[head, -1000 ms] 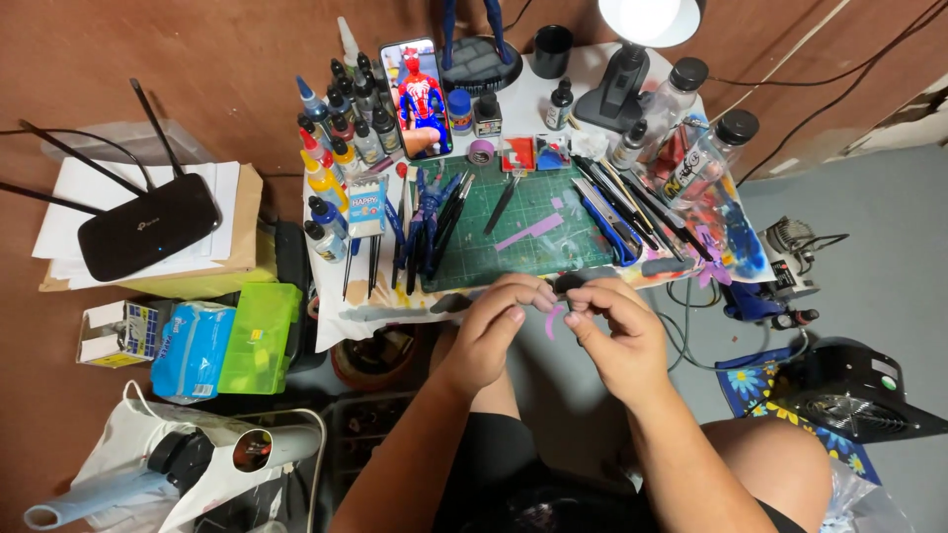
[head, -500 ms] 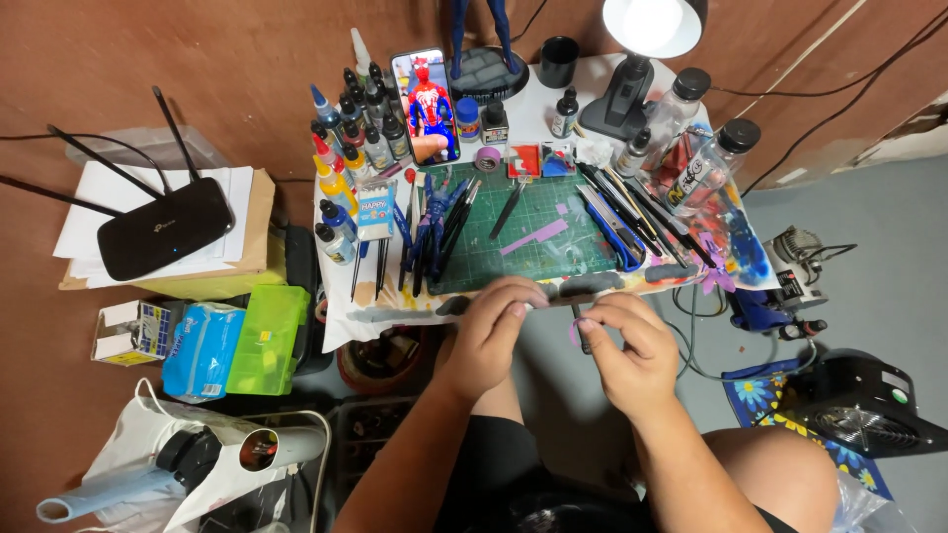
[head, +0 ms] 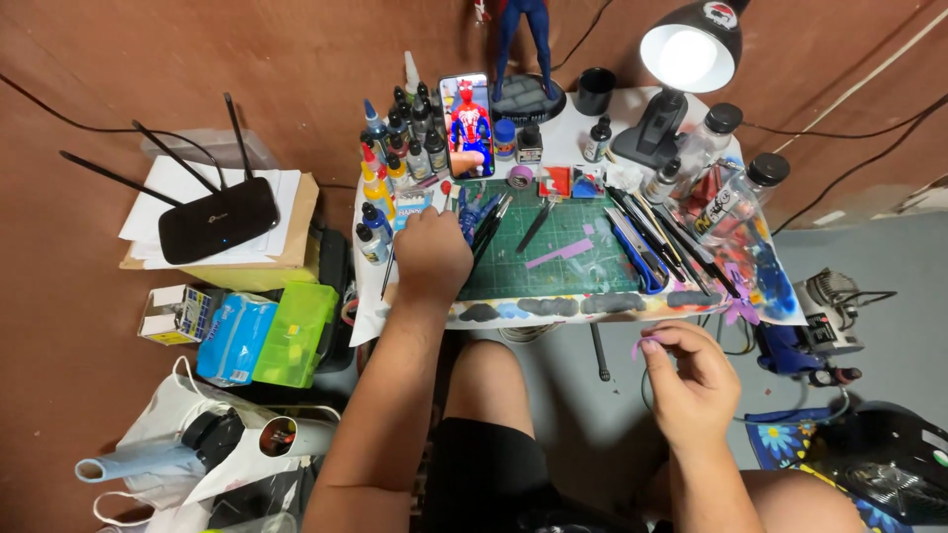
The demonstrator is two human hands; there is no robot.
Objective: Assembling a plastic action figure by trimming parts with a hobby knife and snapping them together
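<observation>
My left hand [head: 432, 255] reaches onto the small table and rests on the left part of the green cutting mat [head: 563, 266], fingers curled among the dark tools [head: 486, 219] lying there; I cannot see if it grips one. My right hand [head: 689, 380] stays off the table's front edge above my knee, pinching a small purple piece [head: 642, 345] between thumb and fingers. A purple strip [head: 559, 255] lies on the mat.
Paint bottles [head: 395, 148] crowd the table's back left beside an upright phone [head: 468, 126]. A lit desk lamp [head: 681, 59], jars [head: 736, 188] and brushes [head: 652, 237] fill the right. A black router [head: 212, 219] on papers, a green box [head: 294, 334] and bags sit left.
My hands have parted. The left one went forward from in front of me onto the mat's left side. The right one stayed low with the purple piece. The view has tilted and come closer.
</observation>
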